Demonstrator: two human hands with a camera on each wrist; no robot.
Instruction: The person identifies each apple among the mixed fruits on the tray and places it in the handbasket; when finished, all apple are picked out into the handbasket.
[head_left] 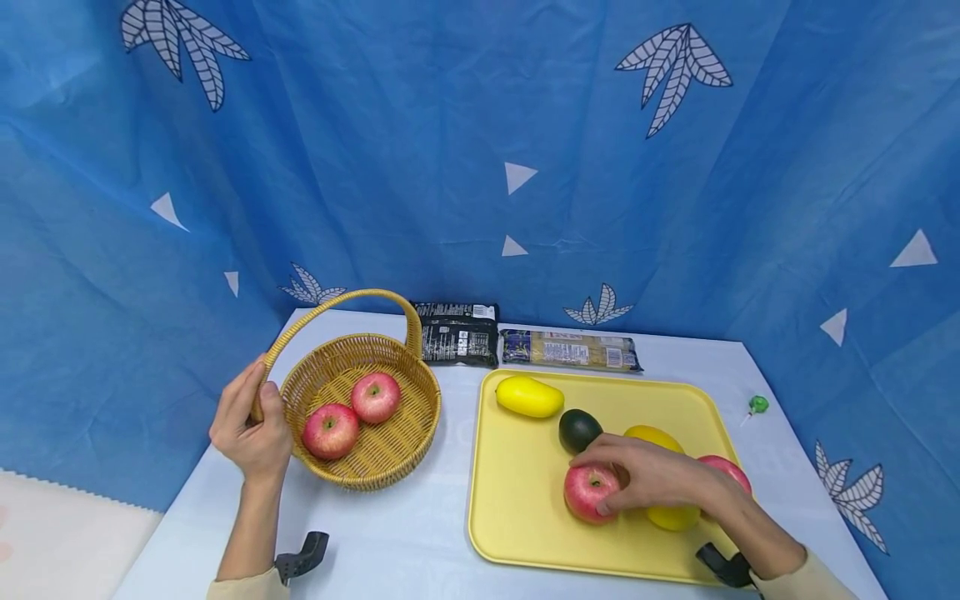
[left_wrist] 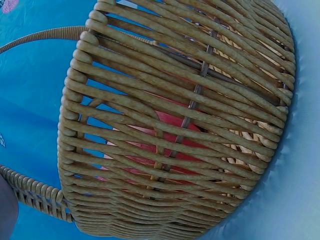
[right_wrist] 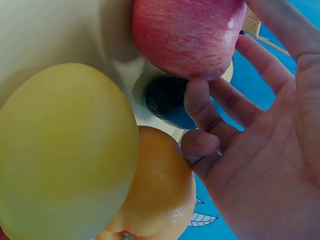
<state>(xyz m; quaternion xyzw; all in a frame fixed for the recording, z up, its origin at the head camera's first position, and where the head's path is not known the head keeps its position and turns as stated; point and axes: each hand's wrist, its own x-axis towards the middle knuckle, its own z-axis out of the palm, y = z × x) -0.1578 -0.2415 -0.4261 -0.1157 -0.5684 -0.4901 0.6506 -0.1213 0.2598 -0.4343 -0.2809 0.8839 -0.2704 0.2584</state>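
My left hand (head_left: 255, 425) grips the arched handle (head_left: 341, 298) of a woven wicker basket (head_left: 431, 417) at its left side. Two red apples (head_left: 331, 431) lie inside the basket; in the left wrist view, red shows through the basket weave (left_wrist: 175, 130). Over on the yellow tray (head_left: 517, 508), my right hand (head_left: 648, 475) holds a red apple (head_left: 588, 498) between thumb and fingers. The right wrist view has this apple (right_wrist: 187, 37) at the top, with the fingers around its side. A dark green avocado-like fruit (head_left: 579, 428) lies just behind it.
On the tray are also a long yellow fruit (head_left: 529, 397), rounder yellow fruits (head_left: 673, 518) beside my right hand, and another apple (head_left: 727, 471). A black package (head_left: 459, 335) and a noodle-like packet (head_left: 570, 350) lie along the back. A green lollipop (head_left: 758, 404) lies at the right.
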